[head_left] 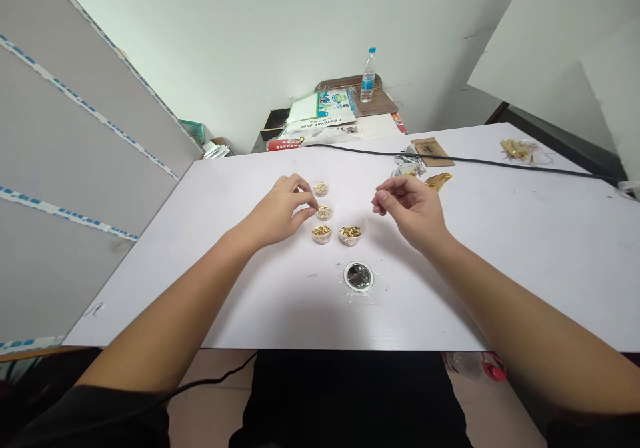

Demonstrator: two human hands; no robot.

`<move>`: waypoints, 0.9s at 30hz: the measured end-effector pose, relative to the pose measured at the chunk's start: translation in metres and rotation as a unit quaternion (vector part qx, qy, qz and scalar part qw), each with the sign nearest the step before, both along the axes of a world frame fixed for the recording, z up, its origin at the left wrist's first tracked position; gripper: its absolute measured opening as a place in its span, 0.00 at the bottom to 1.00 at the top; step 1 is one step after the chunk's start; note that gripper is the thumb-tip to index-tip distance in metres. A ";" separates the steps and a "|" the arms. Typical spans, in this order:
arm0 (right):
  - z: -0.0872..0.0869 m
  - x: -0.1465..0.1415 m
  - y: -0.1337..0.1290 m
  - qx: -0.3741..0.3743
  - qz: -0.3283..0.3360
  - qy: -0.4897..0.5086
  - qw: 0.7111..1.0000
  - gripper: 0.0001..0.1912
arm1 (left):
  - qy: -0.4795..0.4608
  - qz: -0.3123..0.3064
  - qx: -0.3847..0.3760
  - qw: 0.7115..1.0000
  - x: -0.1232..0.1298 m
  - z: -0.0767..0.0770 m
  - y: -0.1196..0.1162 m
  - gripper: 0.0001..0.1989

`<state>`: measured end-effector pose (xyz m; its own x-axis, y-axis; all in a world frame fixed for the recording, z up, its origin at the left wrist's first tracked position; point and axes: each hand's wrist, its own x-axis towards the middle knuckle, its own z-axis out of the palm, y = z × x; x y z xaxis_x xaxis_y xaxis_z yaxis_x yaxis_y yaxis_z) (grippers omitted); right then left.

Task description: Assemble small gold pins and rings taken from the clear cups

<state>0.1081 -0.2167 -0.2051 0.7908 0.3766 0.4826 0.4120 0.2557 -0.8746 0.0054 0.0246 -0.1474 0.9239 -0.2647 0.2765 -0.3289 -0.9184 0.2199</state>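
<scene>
My left hand (284, 211) is at the left edge of a small clear cup (325, 213) of thin gold-coloured pieces. Its thumb and index fingertips come together at the rim; whatever is between them is too small to make out. My right hand (413, 209) hovers over the table to the right, fingers curled and thumb pressed to the index finger. Anything in that pinch is hidden. Behind the middle cup is a cup of pale thin pieces (321, 189). Nearer me sit a cup of gold pieces (321, 234) and another gold-filled cup (350, 235).
A round dark disc with a white rim (359, 277) is taped to the white table (250, 308). Beyond my right hand lie gold foil (439, 181), a brown card (433, 152) and a black cable (470, 159). A water bottle (368, 76) stands at the back.
</scene>
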 end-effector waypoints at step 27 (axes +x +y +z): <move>-0.036 0.007 0.003 -0.097 -0.073 -0.128 0.984 0.09 | 0.173 0.032 0.274 0.946 0.040 -0.004 -0.042 0.06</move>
